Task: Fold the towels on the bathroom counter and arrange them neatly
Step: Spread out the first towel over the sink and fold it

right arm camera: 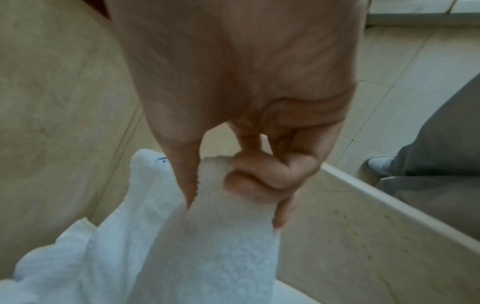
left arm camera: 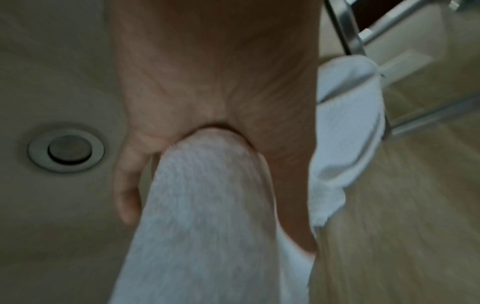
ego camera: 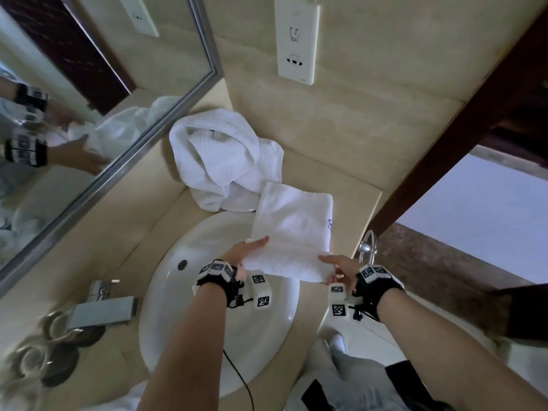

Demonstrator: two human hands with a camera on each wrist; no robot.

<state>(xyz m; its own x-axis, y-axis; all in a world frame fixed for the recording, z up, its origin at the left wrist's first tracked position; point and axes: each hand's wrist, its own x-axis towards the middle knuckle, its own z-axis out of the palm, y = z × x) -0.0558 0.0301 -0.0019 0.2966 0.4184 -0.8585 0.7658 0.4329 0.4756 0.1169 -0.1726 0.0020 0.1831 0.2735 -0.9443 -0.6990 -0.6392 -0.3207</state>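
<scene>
Over the sink (ego camera: pixel 184 336), both hands' fingers (right arm camera: pixel 249 181) pinch a white towel (ego camera: pixel 292 232); its blue embroidery is unreadable.

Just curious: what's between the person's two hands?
The near edge of the small white towel, stretched from the left hand to the right hand, which both grip it; clearest in the head view.

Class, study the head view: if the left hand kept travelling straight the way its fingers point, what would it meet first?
The left hand, gripping the folded towel, points up and right across it. Past that towel, it would probably meet the crumpled white towel first, though depth is uncertain.
</scene>
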